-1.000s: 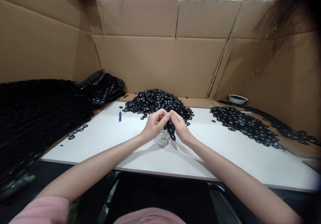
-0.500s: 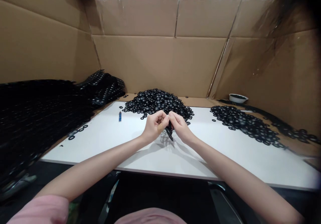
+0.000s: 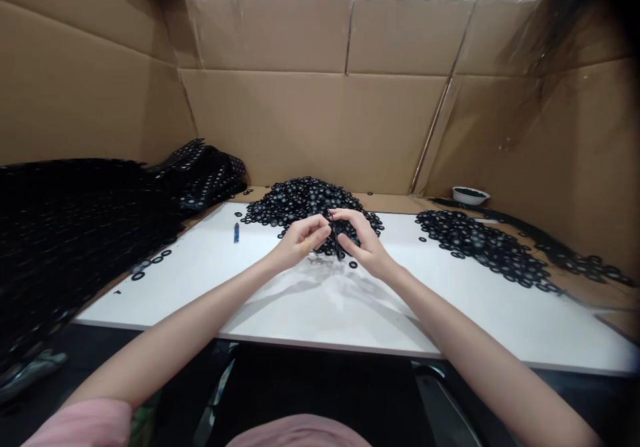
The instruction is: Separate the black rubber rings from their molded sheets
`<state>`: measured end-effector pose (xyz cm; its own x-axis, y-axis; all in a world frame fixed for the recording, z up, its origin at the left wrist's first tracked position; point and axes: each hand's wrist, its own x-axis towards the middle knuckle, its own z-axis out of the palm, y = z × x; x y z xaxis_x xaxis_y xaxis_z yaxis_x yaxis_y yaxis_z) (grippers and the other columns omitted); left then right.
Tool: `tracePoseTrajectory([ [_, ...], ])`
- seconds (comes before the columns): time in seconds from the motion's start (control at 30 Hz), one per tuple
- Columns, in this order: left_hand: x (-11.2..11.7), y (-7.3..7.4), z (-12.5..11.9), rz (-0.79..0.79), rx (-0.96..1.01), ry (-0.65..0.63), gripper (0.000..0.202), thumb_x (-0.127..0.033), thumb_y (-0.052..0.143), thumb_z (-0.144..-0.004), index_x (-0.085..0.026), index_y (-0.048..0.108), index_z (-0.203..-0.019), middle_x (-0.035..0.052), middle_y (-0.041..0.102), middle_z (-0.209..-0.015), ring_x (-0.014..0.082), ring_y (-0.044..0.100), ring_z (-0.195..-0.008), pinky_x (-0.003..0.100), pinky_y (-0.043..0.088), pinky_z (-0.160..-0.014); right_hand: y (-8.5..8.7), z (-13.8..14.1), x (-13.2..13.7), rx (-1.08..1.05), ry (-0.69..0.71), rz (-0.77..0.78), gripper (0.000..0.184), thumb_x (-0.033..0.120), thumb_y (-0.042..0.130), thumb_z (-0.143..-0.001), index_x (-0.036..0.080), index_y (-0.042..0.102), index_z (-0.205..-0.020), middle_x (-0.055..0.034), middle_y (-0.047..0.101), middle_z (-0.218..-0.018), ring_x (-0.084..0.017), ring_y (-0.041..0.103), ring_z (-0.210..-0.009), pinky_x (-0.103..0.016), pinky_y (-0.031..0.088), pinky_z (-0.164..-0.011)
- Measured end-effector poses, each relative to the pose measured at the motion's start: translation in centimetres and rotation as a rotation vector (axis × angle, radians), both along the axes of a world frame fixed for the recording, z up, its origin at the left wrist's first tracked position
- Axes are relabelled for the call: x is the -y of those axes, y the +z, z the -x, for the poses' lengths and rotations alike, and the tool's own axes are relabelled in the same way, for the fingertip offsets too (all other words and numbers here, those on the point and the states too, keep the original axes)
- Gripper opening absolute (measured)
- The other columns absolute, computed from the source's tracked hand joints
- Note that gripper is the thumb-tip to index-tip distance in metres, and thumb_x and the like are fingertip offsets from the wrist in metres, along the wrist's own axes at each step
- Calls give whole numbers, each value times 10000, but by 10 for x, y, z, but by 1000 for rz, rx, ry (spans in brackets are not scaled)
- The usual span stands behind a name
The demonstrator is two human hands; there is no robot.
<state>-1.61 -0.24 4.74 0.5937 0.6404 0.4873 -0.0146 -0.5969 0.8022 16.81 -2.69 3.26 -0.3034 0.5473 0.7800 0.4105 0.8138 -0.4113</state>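
Note:
Both of my hands meet above the white table (image 3: 320, 307), just in front of a heap of black rubber rings (image 3: 305, 203). My left hand (image 3: 297, 241) and my right hand (image 3: 363, 241) pinch a narrow black punched rubber strip (image 3: 336, 237) that stands almost edge-on between them. Fingers of both hands are curled closed on the strip. One loose ring (image 3: 353, 264) lies on the table below my right hand.
A second spread of black rings (image 3: 480, 247) lies to the right. Stacked black punched sheets (image 3: 75, 227) fill the left side. A small blue object (image 3: 237, 232) stands left of the heap, a white bowl (image 3: 471, 195) at the far right. Cardboard walls (image 3: 310, 120) enclose the table.
My hands have moved slightly away from me toward the heap, and the strip has turned from hanging down to nearly upright between them. A ring now lies on the table beneath.

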Motion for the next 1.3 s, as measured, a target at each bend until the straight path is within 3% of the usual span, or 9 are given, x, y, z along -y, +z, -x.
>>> tracePoseTrajectory([
  [0.2,-7,4,12,-205,-251,-32,335,-442,477,-894,-147,547,-754,-14,481,-619,100,424,-574,210,319,-551,6,-6,1,-33,-198,-182,423,418,719,-736,234,498,-1046,-105,547,-1078,-296,488,-1056,-443,355,-910],
  [0.27,-7,4,12,-252,-311,-56,330,-430,458,-905,-149,558,-763,-10,507,-623,104,448,-581,209,328,-556,8,-9,1,76,-128,-167,308,364,689,-779,240,543,-1020,-89,585,-1071,-286,503,-1053,-443,330,-927],
  [0.37,-6,2,11,-285,-331,-69,325,-416,451,-911,-148,570,-771,-6,528,-630,106,470,-590,206,343,-563,7,-10,1,189,-5,-96,46,262,611,-847,232,576,-840,-34,640,-839,-227,558,-858,-403,347,-838],
  [0.47,-2,2,9,-253,-277,-27,313,-411,465,-906,-145,593,-802,-3,545,-634,105,488,-589,205,364,-564,6,-9,2,127,5,-54,114,228,611,-831,216,539,-745,-12,601,-714,-190,525,-712,-355,359,-717],
  [0.6,3,6,8,-190,-162,7,296,-423,521,-877,-142,616,-887,23,589,-726,112,520,-630,206,394,-571,6,-6,6,-32,46,53,78,198,567,-826,214,520,-766,-9,557,-736,-175,509,-704,-313,389,-664],
  [0.8,10,8,6,-296,-108,59,213,-348,583,-851,-148,655,-844,31,608,-739,100,507,-597,213,395,-556,3,-4,4,-129,140,151,50,170,525,-829,208,515,-799,-15,515,-782,-175,497,-765,-308,401,-709],
  [1.0,11,8,4,-342,-99,59,185,-302,583,-849,-142,669,-815,32,615,-701,102,533,-585,212,418,-552,0,-4,2,-123,165,170,65,152,516,-816,202,516,-774,-12,513,-764,-171,492,-747,-306,396,-695],
  [1.3,8,2,4,-233,-125,36,204,-307,608,-823,-116,671,-795,36,653,-680,104,574,-586,188,448,-553,-3,0,5,-113,176,165,95,113,511,-791,199,523,-755,-12,518,-755,-171,493,-746,-306,389,-691],
])
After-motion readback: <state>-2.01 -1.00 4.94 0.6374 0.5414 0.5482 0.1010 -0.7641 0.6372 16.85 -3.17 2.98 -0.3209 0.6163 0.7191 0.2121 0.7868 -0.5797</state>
